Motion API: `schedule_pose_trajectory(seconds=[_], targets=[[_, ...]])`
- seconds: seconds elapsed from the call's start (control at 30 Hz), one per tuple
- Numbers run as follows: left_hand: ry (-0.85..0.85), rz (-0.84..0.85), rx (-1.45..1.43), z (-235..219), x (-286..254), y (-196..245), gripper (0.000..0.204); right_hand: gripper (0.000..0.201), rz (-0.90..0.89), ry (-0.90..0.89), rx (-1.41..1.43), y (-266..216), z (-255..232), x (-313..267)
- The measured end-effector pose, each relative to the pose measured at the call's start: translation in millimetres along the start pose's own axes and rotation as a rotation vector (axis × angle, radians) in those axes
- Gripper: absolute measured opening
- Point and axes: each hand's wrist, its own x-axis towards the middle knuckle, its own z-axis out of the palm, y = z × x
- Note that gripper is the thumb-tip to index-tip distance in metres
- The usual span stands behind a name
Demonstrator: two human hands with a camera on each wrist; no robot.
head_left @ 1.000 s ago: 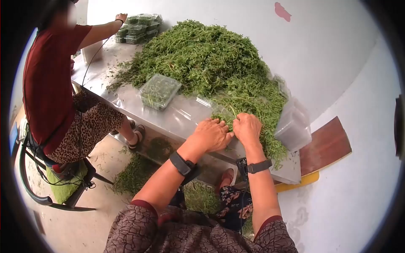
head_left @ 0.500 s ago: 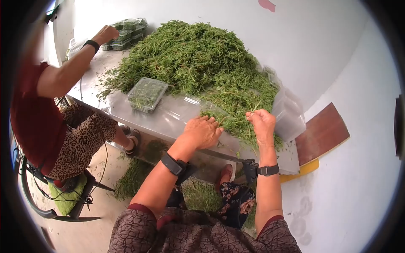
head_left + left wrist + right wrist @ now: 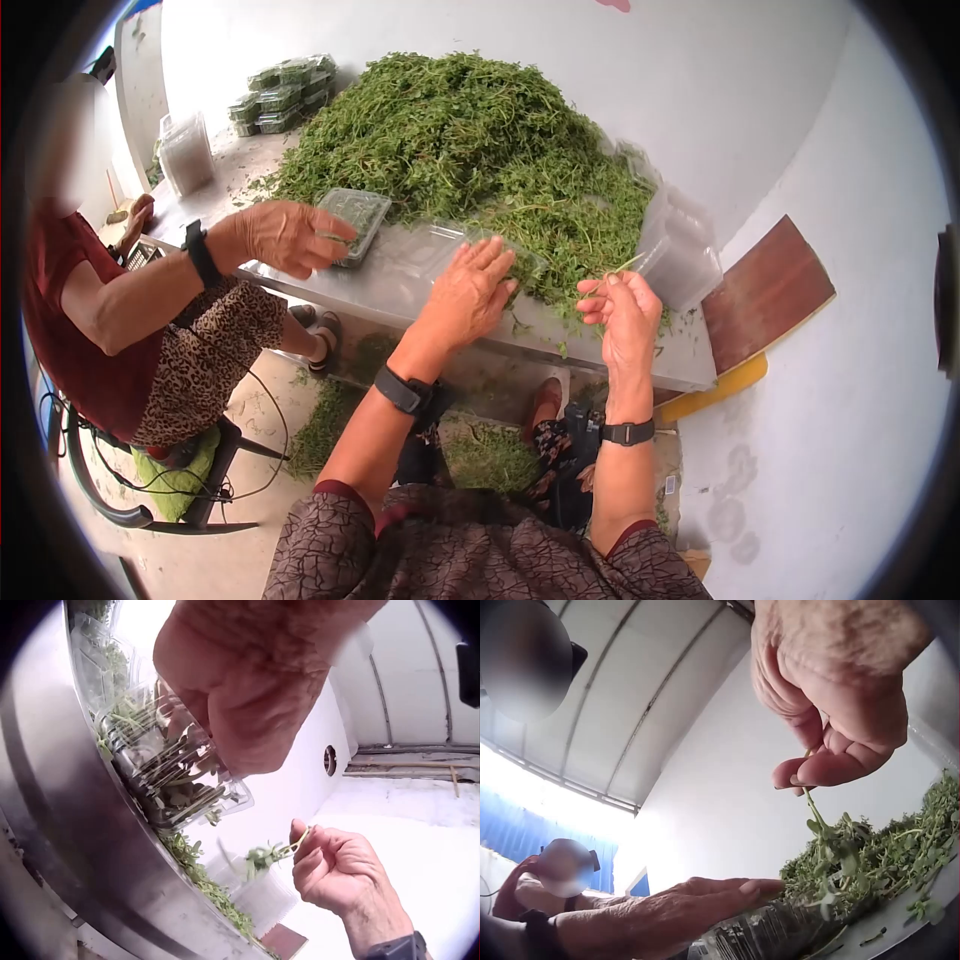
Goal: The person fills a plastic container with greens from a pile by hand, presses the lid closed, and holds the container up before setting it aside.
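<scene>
My right hand (image 3: 628, 318) pinches a leafy green sprig (image 3: 821, 825) by its stem, between thumb and fingertips, above the table's front edge. The sprig's leaves hang down in the right wrist view. With fingers straight, my left hand (image 3: 465, 300) lies over a clear plastic box (image 3: 161, 761) that has loose greens inside. Part of that box is hidden under the palm. Behind both hands rises a big heap of the same leafy greens (image 3: 470, 130).
Another person's hand (image 3: 295, 238) reaches over a filled clear box (image 3: 355, 215) on my left. Filled boxes (image 3: 285, 95) are stacked at the back left. Nested clear containers (image 3: 680, 250) stand right of the heap, more (image 3: 187, 155) at the far left. Greens (image 3: 490, 460) lie below the table.
My right hand has moved right, away from my left hand, and now holds up a sprig. The other person's hand has come from the back stack to the nearer filled box.
</scene>
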Motion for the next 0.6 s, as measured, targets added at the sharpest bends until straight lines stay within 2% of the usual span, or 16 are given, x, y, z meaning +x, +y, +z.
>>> schedule_pose_trajectory(seconds=[0.07, 0.1, 0.17, 0.2, 0.3, 0.43, 0.6], targets=[[0.264, 0.129, 0.002, -8.8, -3.1, 5.2, 0.042, 0.014, -0.006, 0.001, 0.032, 5.8, -3.6, -9.9], [0.256, 0.132, 0.003, -17.5, -6.1, 14.7, 0.042, 0.014, -0.002, 0.007, 0.036, 7.2, -3.8, -14.5], [0.225, 0.176, -0.321, -31.7, -15.8, 37.9, 0.044, 0.015, 0.025, 0.003, 0.068, 9.0, -0.9, -24.5], [0.190, 0.238, -0.386, -26.3, -19.2, 41.5, 0.049, 0.015, 0.039, -0.005, 0.098, 10.6, 1.1, -28.7], [0.093, 0.311, -0.408, -17.7, -33.6, 63.3, 0.056, 0.015, 0.035, -0.086, 0.198, 17.4, 3.0, -41.0], [0.065, 0.271, -0.455, -4.1, -50.1, 69.9, 0.062, 0.014, 0.099, -0.150, 0.361, 12.6, 1.6, -57.3], [-0.130, 0.051, -0.877, 3.6, -62.9, 78.7, 0.061, 0.012, 0.135, -0.178, 0.506, 15.6, -4.5, -65.5]])
